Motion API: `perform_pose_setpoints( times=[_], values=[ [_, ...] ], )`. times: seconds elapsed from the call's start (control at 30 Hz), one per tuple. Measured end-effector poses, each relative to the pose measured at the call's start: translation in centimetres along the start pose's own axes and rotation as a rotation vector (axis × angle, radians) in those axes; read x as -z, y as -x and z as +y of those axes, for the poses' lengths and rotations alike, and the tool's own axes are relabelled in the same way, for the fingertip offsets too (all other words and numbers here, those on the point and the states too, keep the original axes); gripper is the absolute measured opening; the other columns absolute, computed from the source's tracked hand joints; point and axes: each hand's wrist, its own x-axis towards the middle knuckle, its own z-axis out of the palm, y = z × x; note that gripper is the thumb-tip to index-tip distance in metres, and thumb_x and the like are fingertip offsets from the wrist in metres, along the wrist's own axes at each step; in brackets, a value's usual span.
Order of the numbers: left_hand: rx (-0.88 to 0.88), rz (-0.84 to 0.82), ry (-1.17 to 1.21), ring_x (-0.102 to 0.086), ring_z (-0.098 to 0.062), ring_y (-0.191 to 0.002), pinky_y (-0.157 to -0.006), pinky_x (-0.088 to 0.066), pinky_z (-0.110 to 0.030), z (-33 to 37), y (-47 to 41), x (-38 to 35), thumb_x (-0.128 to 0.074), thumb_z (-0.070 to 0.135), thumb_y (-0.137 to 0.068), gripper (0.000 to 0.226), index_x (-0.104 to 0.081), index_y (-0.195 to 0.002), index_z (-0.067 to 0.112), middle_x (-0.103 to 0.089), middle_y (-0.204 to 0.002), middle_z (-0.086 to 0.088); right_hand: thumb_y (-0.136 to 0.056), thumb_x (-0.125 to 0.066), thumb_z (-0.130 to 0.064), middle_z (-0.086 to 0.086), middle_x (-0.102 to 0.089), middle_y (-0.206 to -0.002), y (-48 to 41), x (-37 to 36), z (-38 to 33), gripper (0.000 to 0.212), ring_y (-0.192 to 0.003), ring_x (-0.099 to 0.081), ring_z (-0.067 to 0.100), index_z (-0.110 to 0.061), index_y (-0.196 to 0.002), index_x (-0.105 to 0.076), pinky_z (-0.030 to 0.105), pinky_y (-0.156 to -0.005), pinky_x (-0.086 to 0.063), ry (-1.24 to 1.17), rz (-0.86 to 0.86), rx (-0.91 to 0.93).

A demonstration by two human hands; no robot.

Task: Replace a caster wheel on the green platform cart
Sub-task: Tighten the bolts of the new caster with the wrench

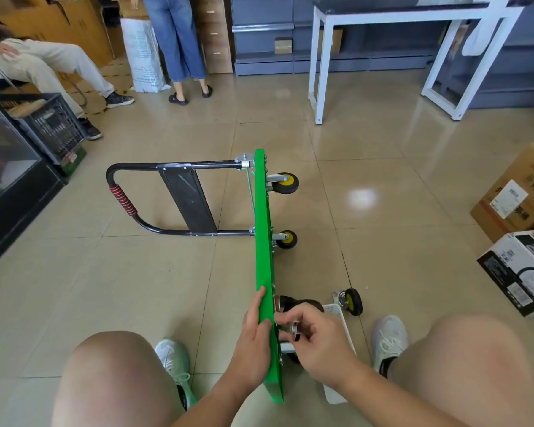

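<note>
My left hand [256, 325] grips the upended flat green platform cart [264, 226]; my right hand [318, 337] pinches a small silvery round part [293, 329] beside its underside.

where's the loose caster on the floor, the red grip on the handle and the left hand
loose caster [353, 301]: head view, on its wheel.
red grip [122, 200]: head view, middle of the wrapped part of the handle.
left hand [255, 323]: head view, back of the hand, which holds the green platform [262, 211].
</note>
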Motion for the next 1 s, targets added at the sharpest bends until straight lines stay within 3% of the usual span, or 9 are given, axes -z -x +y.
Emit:
perform_pose_setpoints(
  times=[0.2,0.3,0.4,0.47,0.6,0.77,0.9,1.0],
  values=[
    [0.005,0.007,-0.012,-0.049,-0.011,-0.140,-0.122,-0.036,-0.042,-0.1,0.0,0.0,-0.036,0.037,-0.095,0.063,-0.025,-0.147,0.071,-0.045,-0.158,0.004,-0.085,-0.058,0.000,-0.009,-0.075,-0.102,0.2,-0.2,-0.4,0.032,-0.101,-0.072,0.013,-0.030,-0.091,-0.069,0.037,-0.085,-0.061,0.144,-0.042,0.041],
    [0.007,-0.001,-0.011,-0.050,-0.007,-0.138,-0.121,-0.037,-0.039,0.0,0.1,0.0,-0.035,0.030,-0.100,0.062,-0.026,-0.149,0.067,-0.044,-0.158,0.006,-0.086,-0.056,0.000,-0.009,-0.073,-0.101,-0.3,-0.3,-0.3,0.029,-0.101,-0.071,0.013,-0.025,-0.096,-0.067,0.036,-0.087,-0.060,0.200,-0.073,0.044],
    [0.003,0.000,-0.029,-0.041,-0.002,-0.144,-0.125,-0.031,-0.036,0.2,0.1,0.0,-0.032,0.022,-0.106,0.061,-0.024,-0.155,0.058,-0.037,-0.162,0.012,-0.089,-0.056,0.011,-0.003,-0.074,-0.101,-1.3,-0.2,-0.2,0.023,-0.098,-0.072,0.011,-0.010,-0.096,-0.064,0.035,-0.089,-0.060,0.101,-0.029,-0.068],
    [0.006,0.001,-0.025,-0.039,-0.002,-0.145,-0.125,-0.030,-0.036,0.1,0.1,0.0,-0.032,0.017,-0.109,0.060,-0.024,-0.156,0.054,-0.036,-0.162,0.012,-0.089,-0.062,0.008,-0.001,-0.075,-0.098,-2.1,-0.4,-0.6,0.019,-0.096,-0.072,0.008,-0.010,-0.094,-0.063,0.030,-0.090,-0.059,0.089,-0.040,-0.081],
    [-0.010,0.012,-0.032,-0.040,-0.006,-0.145,-0.125,-0.031,-0.042,-0.1,0.0,-0.1,-0.033,0.028,-0.105,0.059,-0.025,-0.154,0.059,-0.036,-0.162,0.013,-0.088,-0.071,-0.004,-0.002,-0.076,-0.096,-4.8,-0.3,-1.9,0.016,-0.093,-0.071,0.003,-0.015,-0.099,-0.065,0.022,-0.088,-0.057,0.030,-0.029,-0.176],
    [0.003,0.005,-0.044,-0.046,-0.015,-0.141,-0.122,-0.035,-0.047,-0.1,0.1,0.0,-0.031,0.025,-0.106,0.060,-0.022,-0.150,0.066,-0.035,-0.160,0.013,-0.086,-0.075,-0.004,0.002,-0.076,-0.095,-7.8,1.0,-2.4,0.022,-0.089,-0.074,0.015,-0.013,-0.103,-0.065,0.040,-0.083,-0.062,-0.002,0.032,-0.308],
    [-0.005,0.001,-0.045,-0.045,-0.015,-0.142,-0.122,-0.035,-0.047,-0.2,0.1,0.0,-0.030,0.035,-0.100,0.060,-0.022,-0.150,0.067,-0.034,-0.161,0.013,-0.086,-0.073,0.002,0.005,-0.077,-0.092,-7.2,1.4,-2.7,0.020,-0.093,-0.074,0.019,-0.009,-0.101,-0.065,0.032,-0.080,-0.062,-0.128,0.089,-0.296],
    [-0.004,-0.008,-0.051,-0.043,-0.014,-0.144,-0.123,-0.033,-0.047,-0.2,0.1,-0.1,-0.030,0.025,-0.108,0.060,-0.021,-0.152,0.064,-0.033,-0.162,0.012,-0.086,-0.074,0.000,0.000,-0.078,-0.091,-6.3,1.8,-3.2,0.018,-0.091,-0.074,0.011,-0.011,-0.099,-0.067,0.026,-0.080,-0.060,-0.155,0.145,-0.237]
  ],
)
